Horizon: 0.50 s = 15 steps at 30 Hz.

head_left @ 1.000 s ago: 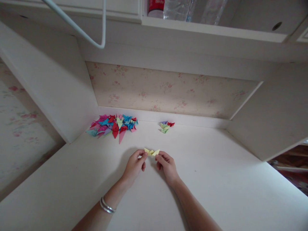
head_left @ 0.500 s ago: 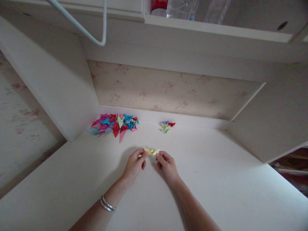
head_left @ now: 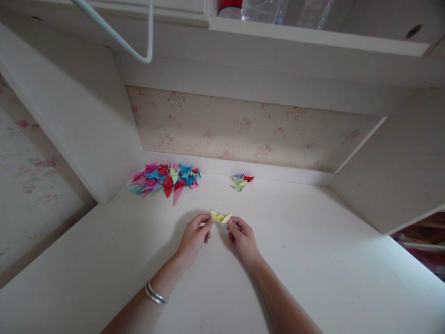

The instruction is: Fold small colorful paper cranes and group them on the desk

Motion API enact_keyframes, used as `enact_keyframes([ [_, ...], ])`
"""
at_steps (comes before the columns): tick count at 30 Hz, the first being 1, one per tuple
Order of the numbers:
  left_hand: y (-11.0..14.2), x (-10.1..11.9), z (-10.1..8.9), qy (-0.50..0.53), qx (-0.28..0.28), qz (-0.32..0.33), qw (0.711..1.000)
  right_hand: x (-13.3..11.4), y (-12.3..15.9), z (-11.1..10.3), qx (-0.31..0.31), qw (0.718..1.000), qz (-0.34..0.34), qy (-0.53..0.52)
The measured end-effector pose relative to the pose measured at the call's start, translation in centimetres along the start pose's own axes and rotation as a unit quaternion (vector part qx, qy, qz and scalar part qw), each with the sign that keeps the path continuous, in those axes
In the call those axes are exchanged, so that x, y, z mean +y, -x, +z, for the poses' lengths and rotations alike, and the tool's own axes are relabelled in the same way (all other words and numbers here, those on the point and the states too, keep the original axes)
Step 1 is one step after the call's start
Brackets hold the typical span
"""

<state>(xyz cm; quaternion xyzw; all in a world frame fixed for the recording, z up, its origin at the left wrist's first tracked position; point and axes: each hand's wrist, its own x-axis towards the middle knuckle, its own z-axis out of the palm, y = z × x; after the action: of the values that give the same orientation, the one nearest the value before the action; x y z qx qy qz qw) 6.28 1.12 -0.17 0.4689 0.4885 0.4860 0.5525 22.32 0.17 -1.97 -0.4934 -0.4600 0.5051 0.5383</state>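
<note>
A small yellow origami boat (head_left: 221, 217) with two pointed ends is held between my two hands, over the white desk. My left hand (head_left: 195, 235) pinches its left end between thumb and fingers. At the other end, my right hand (head_left: 244, 237) is closed on the right tip in the same kind of pinch. Beyond my hands lies a small group of folded papers (head_left: 239, 183) in green, purple and red. A larger heap of folded papers (head_left: 163, 178), pink, red, blue and purple, lies farther left.
The white desk (head_left: 313, 278) is closed in by a left side panel (head_left: 76, 116) and a right side panel (head_left: 399, 167). Overhead is a shelf (head_left: 313, 39) holding plastic bottles (head_left: 264, 10). A white bent rod (head_left: 150, 41) hangs at upper left.
The yellow origami boat has tilted slightly, showing more of its side, and shifted a little to the right. Both hands keep their pinch on it.
</note>
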Motion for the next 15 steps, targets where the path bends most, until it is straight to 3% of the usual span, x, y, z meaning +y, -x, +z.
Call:
enact_keyframes([
  [15, 0.17, -0.31, 0.17, -0.04, -0.029, -0.005, 0.999, 0.17, -0.02, 0.08, -0.007, 1.0, -0.001, 0.021],
])
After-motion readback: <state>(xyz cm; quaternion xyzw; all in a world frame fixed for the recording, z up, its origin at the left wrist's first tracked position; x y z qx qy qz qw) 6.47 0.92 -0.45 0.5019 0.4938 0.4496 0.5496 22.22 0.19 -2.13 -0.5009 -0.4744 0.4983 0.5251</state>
